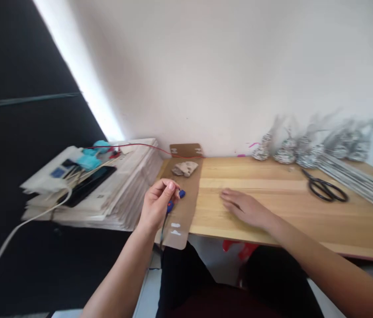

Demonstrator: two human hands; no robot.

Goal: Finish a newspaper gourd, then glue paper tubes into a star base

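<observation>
My left hand (pixel 158 201) is above a brown cardboard strip (pixel 191 207), its thumb and fingers pinched together. What the pinch holds, if anything, is too small to make out. Just behind and below the fingers shows a blue object with an orange spot (pixel 170 206), a dark cord hanging from it; the hand partly hides it. Beyond lies a crumpled piece of brownish paper (pixel 185 168) on the cardboard. My right hand (pixel 244 207), slightly blurred, has its fingers stretched out low over the wooden tabletop (pixel 259 176) and holds nothing.
Black-handled scissors (pixel 327 189) lie to the right, beside a bundle of rolled paper sticks (pixel 365 183). Several newspaper-patterned bulb shapes (pixel 285 151) stand along the wall. At left, a paper stack (pixel 133 181) carries a dark phone (pixel 90 186), turquoise pieces (pixel 88 160) and a white cable (pixel 17 229).
</observation>
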